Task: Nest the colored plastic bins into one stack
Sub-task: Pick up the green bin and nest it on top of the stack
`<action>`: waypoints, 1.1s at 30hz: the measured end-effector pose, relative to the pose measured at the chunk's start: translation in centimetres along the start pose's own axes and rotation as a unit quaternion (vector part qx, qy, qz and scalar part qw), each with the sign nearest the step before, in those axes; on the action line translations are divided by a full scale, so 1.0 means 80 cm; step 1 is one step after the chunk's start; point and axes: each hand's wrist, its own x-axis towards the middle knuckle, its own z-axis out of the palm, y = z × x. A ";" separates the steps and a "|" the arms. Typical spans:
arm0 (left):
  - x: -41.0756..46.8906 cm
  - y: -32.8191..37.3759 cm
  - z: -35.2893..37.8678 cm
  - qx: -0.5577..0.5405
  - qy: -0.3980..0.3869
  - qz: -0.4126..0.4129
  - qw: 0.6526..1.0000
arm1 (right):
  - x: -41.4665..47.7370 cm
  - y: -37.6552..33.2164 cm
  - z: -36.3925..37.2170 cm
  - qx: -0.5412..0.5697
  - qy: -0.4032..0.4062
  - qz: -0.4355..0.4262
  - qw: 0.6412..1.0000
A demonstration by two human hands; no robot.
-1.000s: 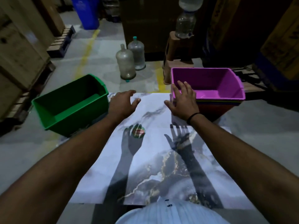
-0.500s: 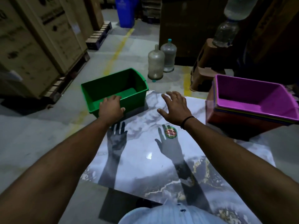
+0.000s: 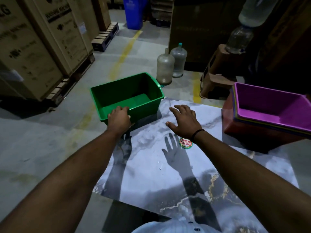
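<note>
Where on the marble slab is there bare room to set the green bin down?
The marble slab is bare between the green bin at its far left corner and the nested stack on the right, apart from a small sticker. The right hand hovers there; the left hand grips the bin's rim.

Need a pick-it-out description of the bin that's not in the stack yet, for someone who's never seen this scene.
Start at the marble-patterned tabletop. At its far left corner sits the green bin, alone and empty, with the left hand gripping its near rim. It is the only green, unstacked one; the other bins are nested at the right edge with the purple bin on top.
</note>
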 end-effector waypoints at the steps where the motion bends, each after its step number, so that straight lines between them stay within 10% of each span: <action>1: 0.001 0.000 0.003 -0.012 0.002 -0.005 1.000 | -0.001 0.001 0.001 0.003 -0.001 0.004 1.000; 19: -0.073 0.041 0.031 -0.048 0.011 0.323 0.945 | -0.006 0.041 -0.005 0.086 0.019 0.160 0.983; 24: -0.077 0.039 0.023 -0.058 0.147 0.156 0.975 | -0.022 0.074 0.007 0.133 -0.025 0.241 0.961; 28: -0.074 0.031 0.023 -0.094 0.063 -0.018 0.993 | -0.030 0.086 0.013 0.176 -0.031 0.215 0.960; 33: -0.072 0.045 0.016 -0.171 0.069 -0.042 0.982 | -0.032 0.083 0.006 0.218 0.002 0.208 0.953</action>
